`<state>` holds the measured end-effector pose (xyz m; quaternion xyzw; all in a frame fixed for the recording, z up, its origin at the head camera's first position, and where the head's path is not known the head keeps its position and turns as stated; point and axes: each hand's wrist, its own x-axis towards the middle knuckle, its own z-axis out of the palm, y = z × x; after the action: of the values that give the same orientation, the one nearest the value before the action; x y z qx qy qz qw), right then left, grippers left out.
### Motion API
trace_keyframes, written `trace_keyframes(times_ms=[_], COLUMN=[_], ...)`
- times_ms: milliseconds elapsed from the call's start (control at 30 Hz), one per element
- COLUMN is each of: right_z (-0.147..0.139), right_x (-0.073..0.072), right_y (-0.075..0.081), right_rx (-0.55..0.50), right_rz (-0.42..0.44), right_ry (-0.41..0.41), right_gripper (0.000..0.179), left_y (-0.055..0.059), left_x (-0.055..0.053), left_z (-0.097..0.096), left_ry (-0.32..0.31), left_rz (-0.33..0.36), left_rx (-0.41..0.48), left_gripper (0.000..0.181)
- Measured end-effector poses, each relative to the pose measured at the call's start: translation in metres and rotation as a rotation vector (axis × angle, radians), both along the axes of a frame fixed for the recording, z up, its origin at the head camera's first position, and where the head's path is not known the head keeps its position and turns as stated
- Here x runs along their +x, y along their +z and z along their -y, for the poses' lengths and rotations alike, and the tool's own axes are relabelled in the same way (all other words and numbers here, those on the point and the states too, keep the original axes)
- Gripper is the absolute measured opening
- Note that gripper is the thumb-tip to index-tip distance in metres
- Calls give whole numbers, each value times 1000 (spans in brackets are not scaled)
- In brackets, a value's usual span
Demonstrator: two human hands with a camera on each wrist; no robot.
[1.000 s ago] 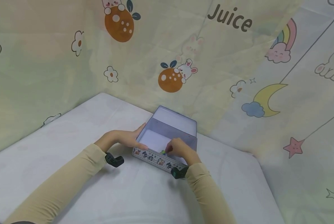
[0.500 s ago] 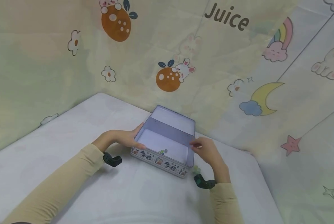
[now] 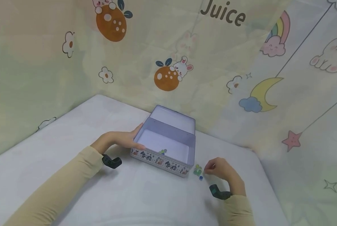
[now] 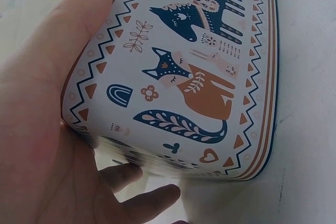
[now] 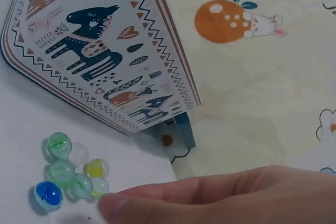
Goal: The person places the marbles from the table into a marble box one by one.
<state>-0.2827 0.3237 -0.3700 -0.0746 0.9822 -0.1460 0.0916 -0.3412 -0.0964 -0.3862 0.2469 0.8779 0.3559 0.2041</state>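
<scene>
My left hand (image 3: pixel 124 139) grips the left end of a tin box (image 3: pixel 164 163) with its hinged lid (image 3: pixel 175 119) raised. The thumb (image 4: pixel 79 19) lies along the top edge, and the fingers spread round the end wall. Inside the box, a few glass marbles (image 3: pixel 163 152) sit close to the front wall. Off the box's front right corner my right hand (image 3: pixel 222 171) is low over the table, thumb and forefinger drawn together. Its fingertips are right at a cluster of green, clear and yellow marbles (image 5: pixel 62 172) and a blue marble (image 5: pixel 48 195); I cannot tell whether they pinch one.
The box stands on a white cloth-covered table (image 3: pixel 145 201), animal patterns on its walls. Behind the table hangs a printed curtain (image 3: pixel 123 59), close to the raised lid. Each wrist wears a small black camera, such as the right wrist camera (image 3: pixel 220 193).
My right hand has come out of the box, passed over its right wall and dropped to the marbles on the table. The left hand has kept its hold on the box.
</scene>
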Motion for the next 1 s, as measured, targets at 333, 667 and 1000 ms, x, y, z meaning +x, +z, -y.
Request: trace_keyframes(times_ms=[333,667,1000], right_z=[21,23,12], right_x=[8,6,0], right_y=[4,5,-8], right_rx=[65,126,94], right_rz=[103,114,25], right_ry=[40,-5,-29], right_gripper=[10,6,10], left_y=[2,2,-1], left_x=[-5,-5,-3], left_z=[-3,0,-1], left_ry=[-11,6,-1], left_rz=[-1,-11,14], left_rx=[18,9,25], left_gripper=[118,116,115])
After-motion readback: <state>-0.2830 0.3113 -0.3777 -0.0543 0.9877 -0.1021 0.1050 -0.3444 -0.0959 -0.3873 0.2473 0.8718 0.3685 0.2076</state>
